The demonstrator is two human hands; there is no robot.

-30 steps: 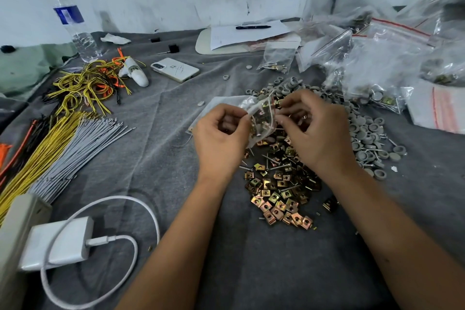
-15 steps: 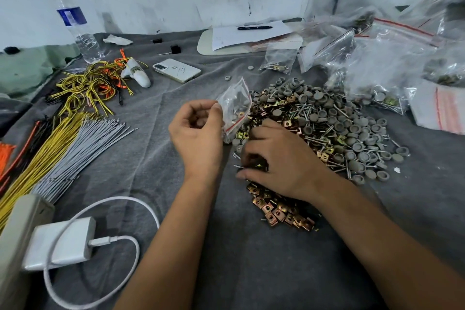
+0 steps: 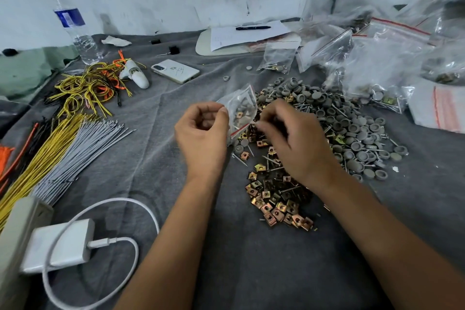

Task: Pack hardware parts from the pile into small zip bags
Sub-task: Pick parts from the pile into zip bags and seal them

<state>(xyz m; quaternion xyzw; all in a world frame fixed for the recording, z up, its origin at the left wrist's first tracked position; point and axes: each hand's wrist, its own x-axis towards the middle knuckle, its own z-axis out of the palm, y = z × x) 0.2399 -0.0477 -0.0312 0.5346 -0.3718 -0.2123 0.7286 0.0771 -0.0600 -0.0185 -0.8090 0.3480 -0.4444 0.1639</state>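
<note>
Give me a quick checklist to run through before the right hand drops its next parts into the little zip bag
1. Bag held: ok. The left hand pinches the small zip bag at its edge, lifted above the cloth.
2. Bag mouth open: cannot tell. The red zip strip points toward the right hand, but the opening is hidden.
3. Part in the right hand: cannot tell. Its fingertips are blurred near the bag mouth.
4. Room in the bag: ok. Only a few grey and brass pieces show inside.
5. Supply in reach: ok. The brass clips and grey caps lie just beside the hands.
</note>
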